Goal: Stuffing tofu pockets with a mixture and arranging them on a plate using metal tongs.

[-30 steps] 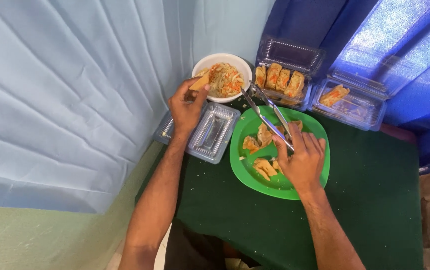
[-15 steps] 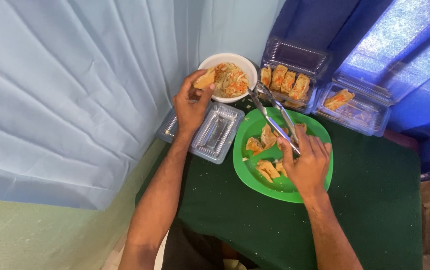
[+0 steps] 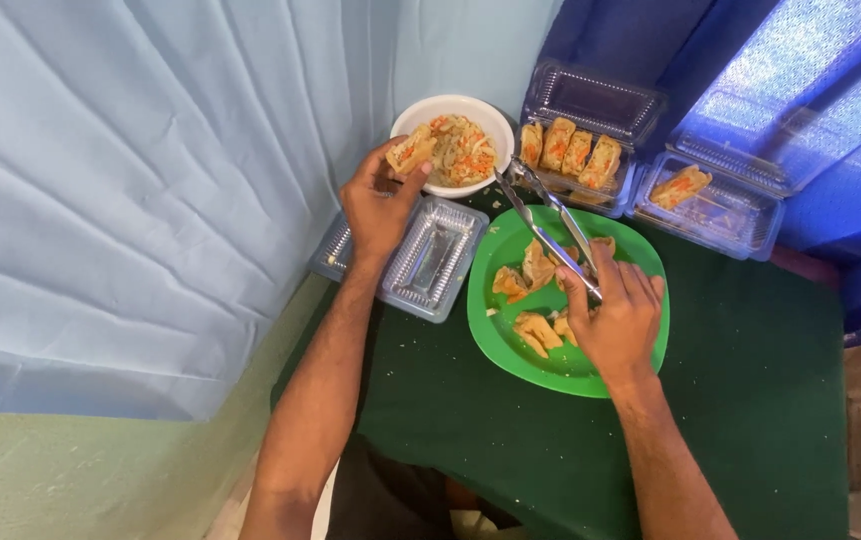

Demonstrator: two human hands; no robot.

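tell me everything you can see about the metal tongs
The metal tongs look like shiny steel: two long thin arms, slightly apart. The right hand grips the handle end above the green plate. They slant up and left, tips near the white bowl and a clear container of rolls, holding nothing visible.

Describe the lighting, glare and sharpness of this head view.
Head view: soft, even light with only faint shadows on the green cloth; the blue curtain glows brightly where light comes through it; glare streaks the clear container lids; the left hand, the right hand with the metal tongs, and the green plate are sharp; straight lines bend slightly towards the edges.
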